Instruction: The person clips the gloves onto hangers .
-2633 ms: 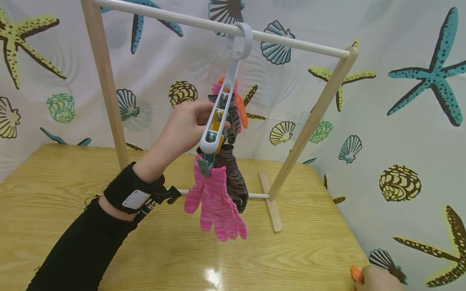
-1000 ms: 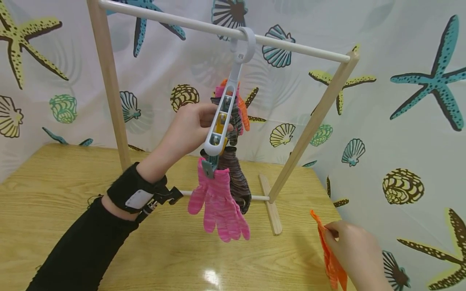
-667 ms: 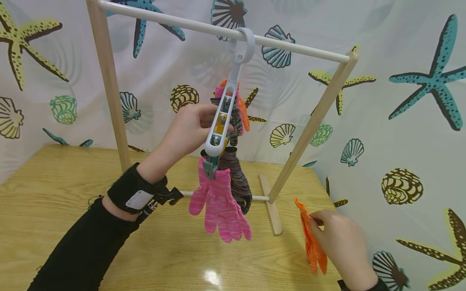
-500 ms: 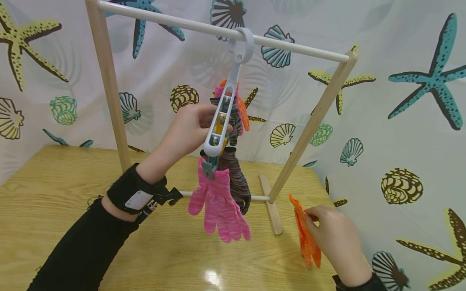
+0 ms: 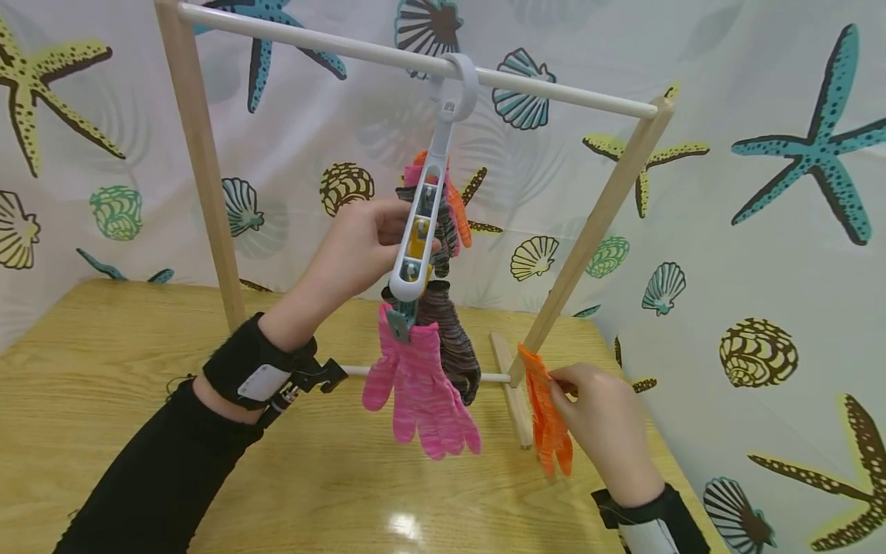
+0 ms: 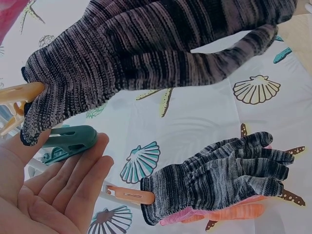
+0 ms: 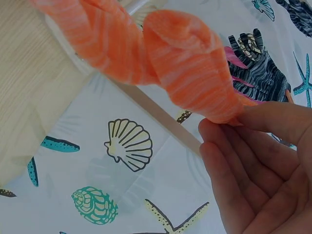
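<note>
A light grey clip hanger (image 5: 438,165) hooks over the rack's white bar. My left hand (image 5: 363,238) is at its middle, pinching a green clip (image 6: 73,141) between thumb and fingers; the hanger hides part of the grip. A yellow clip (image 6: 22,92) beside it bears a dark striped glove (image 6: 161,53). From the hanger's near end a pink glove (image 5: 422,392) hangs in a teal clip (image 5: 399,322). To the right, my right hand (image 5: 598,408) pinches an orange glove (image 5: 547,412) near its cuff, fingers dangling down.
The rack has wooden posts (image 5: 201,161), a white top bar (image 5: 332,45) and a foot (image 5: 512,392) on the wooden table (image 5: 311,477). Farther back on the hanger hang another dark striped glove (image 6: 214,175) and pink and orange ones. A patterned curtain (image 5: 699,308) stands behind and right.
My right hand has come in from the lower right edge and carried the orange glove left and upward towards the hanger. My left hand stays at the hanger.
</note>
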The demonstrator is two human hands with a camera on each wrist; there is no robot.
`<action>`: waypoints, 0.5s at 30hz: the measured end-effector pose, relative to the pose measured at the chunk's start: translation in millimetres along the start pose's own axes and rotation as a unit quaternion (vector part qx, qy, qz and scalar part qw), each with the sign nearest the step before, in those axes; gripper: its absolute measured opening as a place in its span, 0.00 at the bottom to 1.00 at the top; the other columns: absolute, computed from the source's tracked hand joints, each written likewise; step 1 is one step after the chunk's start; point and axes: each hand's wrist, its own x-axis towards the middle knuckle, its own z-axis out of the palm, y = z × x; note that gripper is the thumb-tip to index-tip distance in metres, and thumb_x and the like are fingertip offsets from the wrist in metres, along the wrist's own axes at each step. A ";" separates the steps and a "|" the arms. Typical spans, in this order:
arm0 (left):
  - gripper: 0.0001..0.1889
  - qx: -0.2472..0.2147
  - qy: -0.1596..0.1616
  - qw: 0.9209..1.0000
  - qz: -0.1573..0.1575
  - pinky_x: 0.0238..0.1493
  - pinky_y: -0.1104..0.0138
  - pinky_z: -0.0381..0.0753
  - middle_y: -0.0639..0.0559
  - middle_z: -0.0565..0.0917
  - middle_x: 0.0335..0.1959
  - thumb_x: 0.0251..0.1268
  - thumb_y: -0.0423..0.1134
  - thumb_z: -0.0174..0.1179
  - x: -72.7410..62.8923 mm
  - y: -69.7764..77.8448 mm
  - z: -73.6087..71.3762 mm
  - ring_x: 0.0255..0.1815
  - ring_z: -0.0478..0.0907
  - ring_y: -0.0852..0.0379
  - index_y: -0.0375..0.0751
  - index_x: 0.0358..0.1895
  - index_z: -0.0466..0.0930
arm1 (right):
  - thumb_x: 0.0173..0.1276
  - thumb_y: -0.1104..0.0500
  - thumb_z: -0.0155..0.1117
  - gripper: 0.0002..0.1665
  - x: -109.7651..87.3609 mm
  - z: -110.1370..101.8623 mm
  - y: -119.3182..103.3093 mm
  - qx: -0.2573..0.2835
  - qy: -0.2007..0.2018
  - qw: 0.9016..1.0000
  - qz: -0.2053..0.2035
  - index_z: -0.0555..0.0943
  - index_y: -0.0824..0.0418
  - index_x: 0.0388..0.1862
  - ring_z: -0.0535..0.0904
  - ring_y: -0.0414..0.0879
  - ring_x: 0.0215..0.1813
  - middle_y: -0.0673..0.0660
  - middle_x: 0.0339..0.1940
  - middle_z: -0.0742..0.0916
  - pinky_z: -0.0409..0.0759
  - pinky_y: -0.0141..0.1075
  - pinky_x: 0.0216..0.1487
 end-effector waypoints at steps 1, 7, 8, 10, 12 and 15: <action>0.21 0.002 0.001 1.000 0.001 0.66 0.51 0.86 0.36 0.89 0.58 0.70 0.31 0.71 0.2 -0.1 -0.1 0.59 0.89 0.42 0.33 0.64 0.84 | 0.61 0.67 0.80 0.05 1.5 0.6 -0.7 0.001 0.000 1.000 0.000 0.93 0.62 0.37 0.89 0.51 0.31 0.57 0.31 0.93 0.87 0.44 0.30; 0.22 0.011 0.008 1.000 0.008 0.65 0.51 0.86 0.36 0.90 0.58 0.69 0.33 0.73 1.5 -0.7 -0.6 0.58 0.90 0.41 0.33 0.64 0.84 | 0.61 0.66 0.80 0.05 9.1 2.9 -5.6 0.004 0.002 1.000 -0.001 0.93 0.63 0.37 0.88 0.51 0.30 0.58 0.30 0.93 0.86 0.44 0.30; 0.22 0.012 0.008 1.000 0.009 0.65 0.51 0.86 0.36 0.90 0.58 0.69 0.34 0.73 1.4 -0.5 -0.7 0.58 0.90 0.42 0.33 0.63 0.84 | 0.61 0.66 0.80 0.05 10.3 3.5 -6.4 0.004 0.004 1.000 -0.004 0.93 0.63 0.37 0.88 0.51 0.30 0.58 0.30 0.93 0.87 0.44 0.30; 0.21 0.013 0.008 1.000 0.009 0.65 0.51 0.86 0.36 0.90 0.58 0.69 0.33 0.72 1.2 -0.9 -0.7 0.58 0.90 0.41 0.33 0.63 0.84 | 0.61 0.66 0.80 0.05 12.7 4.9 -8.4 0.009 0.009 1.000 -0.009 0.93 0.63 0.36 0.89 0.52 0.31 0.58 0.30 0.93 0.87 0.45 0.32; 0.21 0.010 0.007 1.000 0.012 0.65 0.51 0.86 0.36 0.90 0.58 0.69 0.33 0.72 0.9 -1.1 -0.6 0.58 0.90 0.42 0.34 0.63 0.84 | 0.61 0.66 0.80 0.05 15.2 6.7 -10.2 0.013 0.015 1.000 -0.014 0.92 0.64 0.36 0.89 0.52 0.31 0.59 0.31 0.93 0.88 0.46 0.33; 0.21 0.003 0.004 1.000 0.016 0.64 0.51 0.86 0.36 0.90 0.57 0.69 0.33 0.72 0.8 -1.6 0.1 0.58 0.90 0.42 0.34 0.63 0.84 | 0.61 0.67 0.80 0.04 18.6 8.3 -13.9 0.022 0.022 0.999 -0.019 0.92 0.64 0.36 0.90 0.52 0.31 0.59 0.31 0.93 0.89 0.46 0.34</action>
